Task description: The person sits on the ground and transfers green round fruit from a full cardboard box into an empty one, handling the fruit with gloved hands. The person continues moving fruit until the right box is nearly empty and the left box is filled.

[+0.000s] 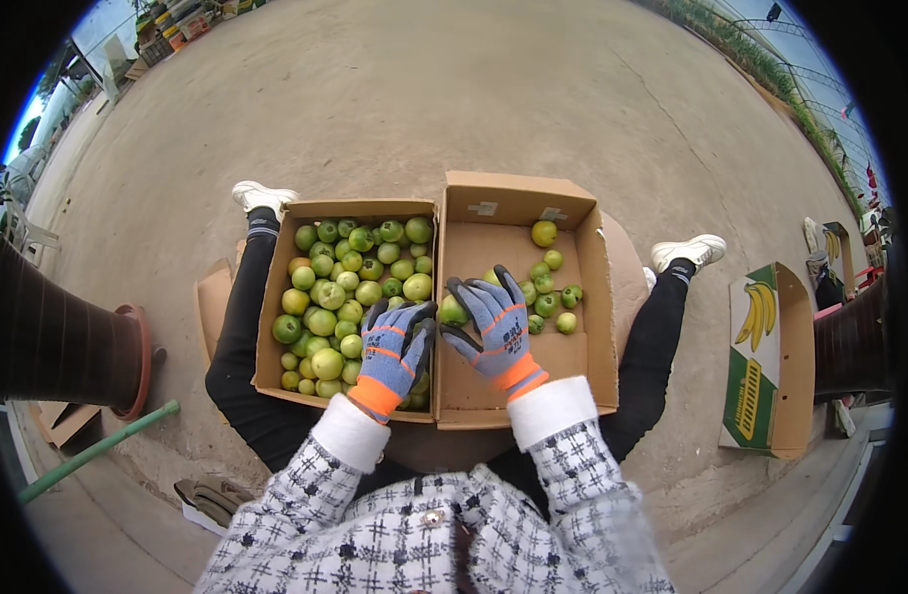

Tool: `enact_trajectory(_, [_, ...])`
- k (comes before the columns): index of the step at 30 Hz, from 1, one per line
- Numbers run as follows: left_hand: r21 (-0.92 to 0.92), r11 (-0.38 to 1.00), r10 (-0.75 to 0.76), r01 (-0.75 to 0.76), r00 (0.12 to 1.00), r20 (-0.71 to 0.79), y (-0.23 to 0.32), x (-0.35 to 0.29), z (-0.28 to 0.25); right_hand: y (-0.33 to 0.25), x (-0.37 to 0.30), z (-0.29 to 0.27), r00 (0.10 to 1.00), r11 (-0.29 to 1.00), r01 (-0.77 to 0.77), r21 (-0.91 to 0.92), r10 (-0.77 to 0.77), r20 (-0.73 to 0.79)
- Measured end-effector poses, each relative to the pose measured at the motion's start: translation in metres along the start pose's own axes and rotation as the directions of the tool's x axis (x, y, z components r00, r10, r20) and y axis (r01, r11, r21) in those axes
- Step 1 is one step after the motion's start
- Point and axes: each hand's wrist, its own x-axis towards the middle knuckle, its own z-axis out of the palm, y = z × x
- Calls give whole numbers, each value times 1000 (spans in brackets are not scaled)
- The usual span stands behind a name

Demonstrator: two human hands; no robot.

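My left hand [393, 348], in a blue-grey and orange glove with dark fingertips, is over the right side of a cardboard box [266, 342] full of green and yellowish tomatoes [322, 322]. Its fingers are slightly bent and apart; no tomato shows in them, though the palm side is hidden. Over the left part of a second cardboard box [573, 384], my right hand [494, 327] has thumb and forefinger around a green tomato [454, 311]. Another tomato shows partly behind its fingers. Several small green tomatoes [544, 284] and one yellow tomato [543, 234] lie farther right in that box.
Both boxes stand side by side between my outstretched legs [644, 332]. A green and white carton [756, 361] with a banana picture stands at the right. On the left are a large dark pot [63, 327] and a green pole [98, 452]. Concrete floor [395, 89] stretches ahead.
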Motion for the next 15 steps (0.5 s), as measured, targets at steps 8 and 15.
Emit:
enact_trajectory(8, [499, 863, -301, -75, 718, 628, -36, 0, -68, 51, -22, -2, 798, 797, -578, -175, 508, -324])
enact_trajectory(15, [323, 946, -212, 27, 806, 553, -46, -6, -53, 47, -20, 5, 907, 911, -394, -120, 364, -210])
